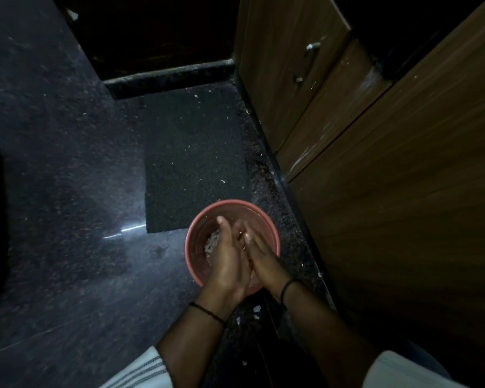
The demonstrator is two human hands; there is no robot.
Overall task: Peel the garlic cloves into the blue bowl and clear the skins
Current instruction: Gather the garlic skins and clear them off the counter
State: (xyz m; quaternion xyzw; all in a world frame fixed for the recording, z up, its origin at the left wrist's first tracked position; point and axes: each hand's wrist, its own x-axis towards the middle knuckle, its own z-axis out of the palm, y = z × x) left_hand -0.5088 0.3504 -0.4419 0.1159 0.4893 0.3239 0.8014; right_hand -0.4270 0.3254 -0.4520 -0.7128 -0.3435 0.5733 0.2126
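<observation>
Head view, left hand (226,257) and right hand (259,254) pressing palms together, fingers straight, gripping nothing, hovering over pink bowl (266,219) holding garlic skins (211,243).

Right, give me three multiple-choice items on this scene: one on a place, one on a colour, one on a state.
1. Where are both hands?
A. On the cupboard handle
B. Over the bowl
C. On the mat

2. What colour is the bowl?
A. Reddish-pink
B. Green
C. White

3. How are the hands set?
A. Wide apart
B. Palms pressed together
C. Each gripping the bowl rim

Answers:
1. B: the left hand and right hand are above the bowl, near the cupboard.
2. A: its rim and wall look reddish-pink.
3. B: the palms meet with fingers mostly straight, over pale bits in the bowl.
</observation>
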